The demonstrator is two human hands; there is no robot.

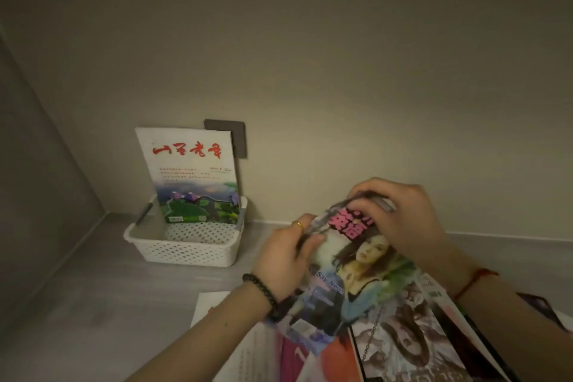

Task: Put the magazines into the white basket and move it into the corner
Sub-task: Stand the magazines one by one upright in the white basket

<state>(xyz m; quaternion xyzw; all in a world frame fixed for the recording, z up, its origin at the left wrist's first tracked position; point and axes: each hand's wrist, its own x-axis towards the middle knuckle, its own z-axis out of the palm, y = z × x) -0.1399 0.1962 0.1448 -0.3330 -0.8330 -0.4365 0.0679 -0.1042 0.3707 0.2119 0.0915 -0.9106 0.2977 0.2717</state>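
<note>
Early stage, judging by the layout. Already inside the white basket [186, 253]: one upright magazine [189, 171], leaning on the back wall in front of a dark socket plate [240, 138].

Now in hand, above the floor and to the right of the basket: a second magazine [356, 267], not yet inside. Left grip [285, 260] curled round its left edge, right grip [400, 217] pinching the bent top edge.

Still to do: dropping this one in, then the loose pile [403, 338] near the bottom right, then moving the basket. Standing against the back wall now, near the left floor corner but apart from it.

Readable on the upright magazine: a red Chinese brush title, probably ending 老年, with small lines below too fine to read. On the held cover: a pink Chinese title half hidden by fingers, and English "Say Neve", cut off.
</note>
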